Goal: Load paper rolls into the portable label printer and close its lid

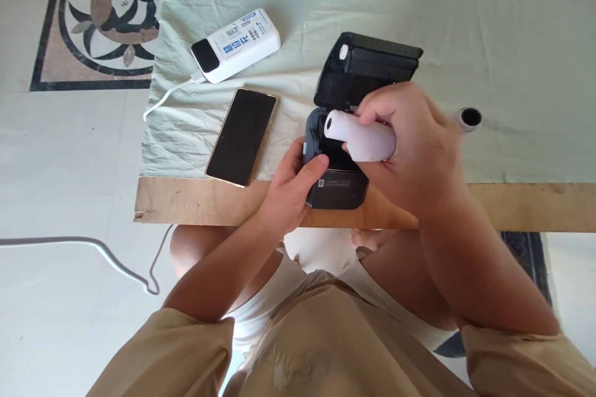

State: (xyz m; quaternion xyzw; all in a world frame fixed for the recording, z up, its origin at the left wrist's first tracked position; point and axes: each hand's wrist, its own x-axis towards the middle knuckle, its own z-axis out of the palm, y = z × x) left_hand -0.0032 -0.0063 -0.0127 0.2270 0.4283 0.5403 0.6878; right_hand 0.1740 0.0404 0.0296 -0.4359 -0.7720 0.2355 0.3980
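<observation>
A small black portable receipt printer (338,189) lies at the table's front edge with its lid (367,68) swung up and back. My left hand (298,183) grips the printer's left side, thumb over the rim of the paper bay. In my right hand (412,142) is a white roll of thermal paper (370,139), its dark-cored end pointing left and a loose flap of paper hanging from it. The roll is held over the open bay and covers part of it. Whether it touches the bay I cannot tell.
Left of the printer lies a smartphone (242,136), screen dark. Behind it is a white power bank (242,43) with a white cable (170,94) plugged in. Another paper roll (470,118) lies right of my right wrist, partly hidden. The wooden table edge (162,198) runs along the front.
</observation>
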